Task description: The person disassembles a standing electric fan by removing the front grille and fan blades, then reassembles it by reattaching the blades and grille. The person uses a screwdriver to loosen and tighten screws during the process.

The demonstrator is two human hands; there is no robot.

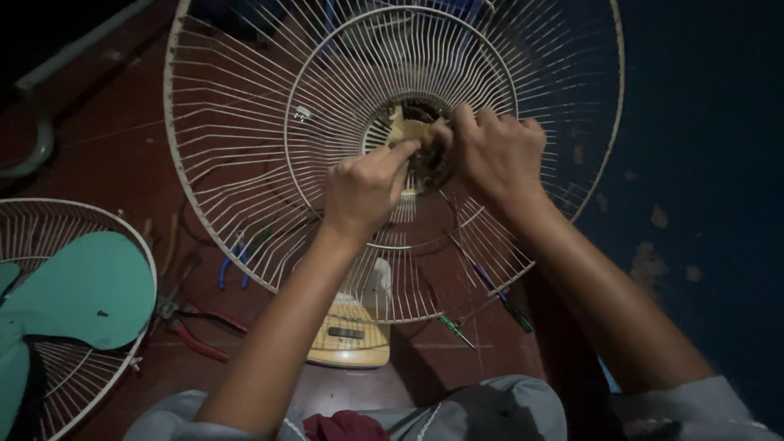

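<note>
1. Left hand (363,188) and right hand (498,151) both pinch at the motor hub (416,147) in the centre of the upright white wire fan guard (245,147).
2. Fingers could snag between the wires, or the guard could tip, as nothing else props it.
3. Below, on the dim reddish floor (106,139): red-handled pliers (196,331), screwdrivers (506,298), a teal fan blade (82,294); dark blue wall (702,122) on the right.

A dark reddish tiled floor (106,139) carries everything. At its left edge lies a white fan guard (122,237) with teal fan blades (82,294) on it. Just beside it lie red-handled pliers (200,335) and blue-handled pliers (233,265). Nearer the middle sit a cream fan base (351,339) and two screwdrivers (456,331).
</note>
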